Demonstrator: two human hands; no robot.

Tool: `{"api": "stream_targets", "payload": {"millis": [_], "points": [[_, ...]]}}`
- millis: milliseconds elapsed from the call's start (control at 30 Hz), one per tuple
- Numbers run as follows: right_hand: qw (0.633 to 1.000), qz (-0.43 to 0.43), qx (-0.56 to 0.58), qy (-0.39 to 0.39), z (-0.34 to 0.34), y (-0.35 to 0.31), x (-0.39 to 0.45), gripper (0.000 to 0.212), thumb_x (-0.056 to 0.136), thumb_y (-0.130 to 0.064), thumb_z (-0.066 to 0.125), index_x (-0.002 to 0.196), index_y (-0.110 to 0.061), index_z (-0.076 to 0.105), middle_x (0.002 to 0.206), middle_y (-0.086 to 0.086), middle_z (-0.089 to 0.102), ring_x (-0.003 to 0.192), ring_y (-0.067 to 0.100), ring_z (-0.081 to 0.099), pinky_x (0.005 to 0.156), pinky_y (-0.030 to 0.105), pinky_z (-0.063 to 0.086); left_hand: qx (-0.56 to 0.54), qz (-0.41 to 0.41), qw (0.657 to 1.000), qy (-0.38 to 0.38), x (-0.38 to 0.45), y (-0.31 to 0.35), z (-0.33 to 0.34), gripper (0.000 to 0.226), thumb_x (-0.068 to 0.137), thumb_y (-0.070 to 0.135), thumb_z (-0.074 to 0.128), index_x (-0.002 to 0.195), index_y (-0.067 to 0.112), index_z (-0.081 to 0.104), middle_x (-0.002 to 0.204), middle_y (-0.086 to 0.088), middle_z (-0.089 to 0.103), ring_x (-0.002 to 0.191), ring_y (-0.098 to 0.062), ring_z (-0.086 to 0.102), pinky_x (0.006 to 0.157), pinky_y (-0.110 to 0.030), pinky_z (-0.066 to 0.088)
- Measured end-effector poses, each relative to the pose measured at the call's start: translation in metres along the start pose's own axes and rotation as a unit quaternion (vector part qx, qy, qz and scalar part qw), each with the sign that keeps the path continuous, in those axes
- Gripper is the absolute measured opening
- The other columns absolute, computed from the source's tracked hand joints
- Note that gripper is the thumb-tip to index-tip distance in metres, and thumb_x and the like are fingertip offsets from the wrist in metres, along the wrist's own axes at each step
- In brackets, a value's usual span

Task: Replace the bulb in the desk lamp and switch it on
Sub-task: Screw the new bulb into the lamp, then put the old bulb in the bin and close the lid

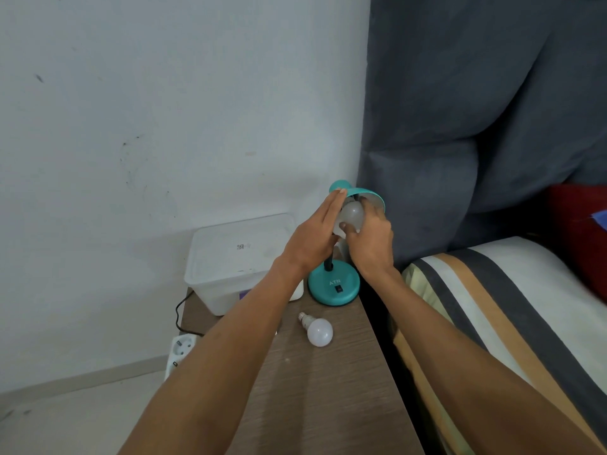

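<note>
A teal desk lamp stands on the wooden bedside table [328, 389], with its round base [333, 285] and black switch facing me. Its shade [364, 195] is tilted toward me. My left hand [315, 234] lies flat against the left side of the shade, fingers straight. A white bulb [352, 214] sits under the shade's mouth, and my right hand [369, 239] grips it with thumb and fingers. The bulb's screw end is hidden inside the shade. A second white bulb [318, 330] lies on its side on the table in front of the base.
A translucent lidded plastic box [236, 257] stands at the table's back left. A black cable and a white power strip [180, 353] hang off the left edge. A bed with a striped sheet [492, 307] and grey headboard borders the right.
</note>
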State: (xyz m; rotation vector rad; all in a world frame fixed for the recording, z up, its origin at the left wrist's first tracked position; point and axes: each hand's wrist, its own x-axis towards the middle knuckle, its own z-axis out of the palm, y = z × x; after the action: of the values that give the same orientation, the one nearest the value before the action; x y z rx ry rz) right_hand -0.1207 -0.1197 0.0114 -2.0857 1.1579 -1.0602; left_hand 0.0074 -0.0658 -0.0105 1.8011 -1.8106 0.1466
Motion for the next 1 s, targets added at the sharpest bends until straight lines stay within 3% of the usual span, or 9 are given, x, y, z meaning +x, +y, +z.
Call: {"api": "stream_targets", "payload": {"millis": [133, 200, 300, 367, 467, 567, 700, 1000], "points": [[0.989, 0.108, 0.102, 0.005, -0.003, -0.006, 0.006, 0.051, 0.089, -0.022, 0.074, 0.136, -0.014, 0.054, 0.123, 0.009, 0.064, 0.113, 0.027, 0.062, 0.094, 0.033, 0.049, 0.014, 0.002, 1.000, 0.003, 0.001, 0.003, -0.001, 0.099, 0.081, -0.008, 0.074, 0.161, 0.008, 0.018, 0.167, -0.012, 0.024, 0.132, -0.035, 0.055, 0.089, -0.039, 0.061], [0.986, 0.118, 0.115, -0.005, -0.005, -0.005, 0.009, 0.052, 0.087, -0.023, 0.076, 0.134, -0.016, 0.056, 0.122, 0.007, 0.065, 0.111, 0.025, 0.063, 0.094, 0.033, 0.050, 0.011, 0.005, 1.000, 0.005, 0.000, 0.003, -0.001, 0.098, 0.081, -0.009, 0.074, 0.161, 0.007, 0.019, 0.167, -0.012, 0.023, 0.135, -0.034, 0.053, 0.090, -0.039, 0.060], [0.993, 0.095, 0.071, -0.014, -0.011, -0.006, 0.007, 0.052, 0.088, -0.026, 0.074, 0.135, -0.013, 0.056, 0.122, 0.008, 0.066, 0.111, 0.025, 0.063, 0.094, 0.032, 0.050, 0.014, 0.011, 1.000, 0.006, -0.002, 0.003, -0.004, 0.096, 0.083, -0.006, 0.074, 0.161, 0.006, 0.020, 0.167, -0.012, 0.024, 0.134, -0.035, 0.054, 0.094, -0.039, 0.059], [0.996, 0.074, 0.043, 0.023, -0.017, -0.008, 0.002, 0.049, 0.090, -0.027, 0.071, 0.133, -0.011, 0.058, 0.121, 0.011, 0.067, 0.109, 0.027, 0.064, 0.093, 0.033, 0.051, 0.015, 0.003, 1.000, 0.004, -0.002, 0.006, -0.009, 0.094, 0.087, 0.003, 0.075, 0.162, 0.008, 0.019, 0.168, -0.010, 0.023, 0.133, -0.034, 0.055, 0.099, -0.040, 0.056], [0.996, 0.020, 0.041, 0.083, -0.026, -0.014, -0.003, 0.039, 0.091, -0.024, 0.066, 0.127, -0.009, 0.064, 0.120, 0.010, 0.067, 0.106, 0.023, 0.065, 0.093, 0.037, 0.054, 0.006, -0.013, 1.000, 0.005, -0.003, 0.010, -0.020, 0.091, 0.092, 0.022, 0.074, 0.162, 0.012, 0.018, 0.170, -0.006, 0.020, 0.145, -0.028, 0.042, 0.108, -0.038, 0.048], [0.992, -0.066, 0.053, 0.093, -0.030, -0.026, -0.007, 0.030, 0.091, -0.018, 0.065, 0.119, -0.009, 0.067, 0.114, 0.006, 0.067, 0.102, 0.018, 0.063, 0.090, 0.038, 0.056, -0.002, -0.055, 0.998, 0.024, -0.013, 0.013, -0.035, 0.088, 0.094, 0.035, 0.071, 0.162, 0.015, 0.019, 0.168, -0.005, 0.024, 0.150, -0.024, 0.034, 0.113, -0.037, 0.040], [0.986, -0.146, 0.053, 0.062, -0.020, -0.051, -0.010, 0.028, 0.090, -0.014, 0.065, 0.117, -0.009, 0.067, 0.112, 0.005, 0.068, 0.099, 0.017, 0.063, 0.090, 0.036, 0.054, -0.019, -0.129, 0.990, 0.054, -0.042, 0.000, -0.059, 0.076, 0.096, 0.042, 0.068, 0.158, 0.013, 0.034, 0.160, -0.008, 0.040, 0.146, -0.023, 0.040, 0.116, -0.038, 0.039], [0.989, -0.120, 0.042, -0.076, 0.067, -0.072, -0.034, 0.036, 0.089, -0.017, 0.063, 0.125, -0.013, 0.063, 0.123, 0.005, 0.063, 0.107, 0.018, 0.062, 0.092, 0.039, 0.055, -0.031, -0.303, 0.948, 0.098, -0.126, -0.070, -0.097, 0.063, 0.093, 0.046, 0.071, 0.145, 0.014, 0.053, 0.151, -0.007, 0.052, 0.141, -0.024, 0.045, 0.115, -0.038, 0.038]]}}
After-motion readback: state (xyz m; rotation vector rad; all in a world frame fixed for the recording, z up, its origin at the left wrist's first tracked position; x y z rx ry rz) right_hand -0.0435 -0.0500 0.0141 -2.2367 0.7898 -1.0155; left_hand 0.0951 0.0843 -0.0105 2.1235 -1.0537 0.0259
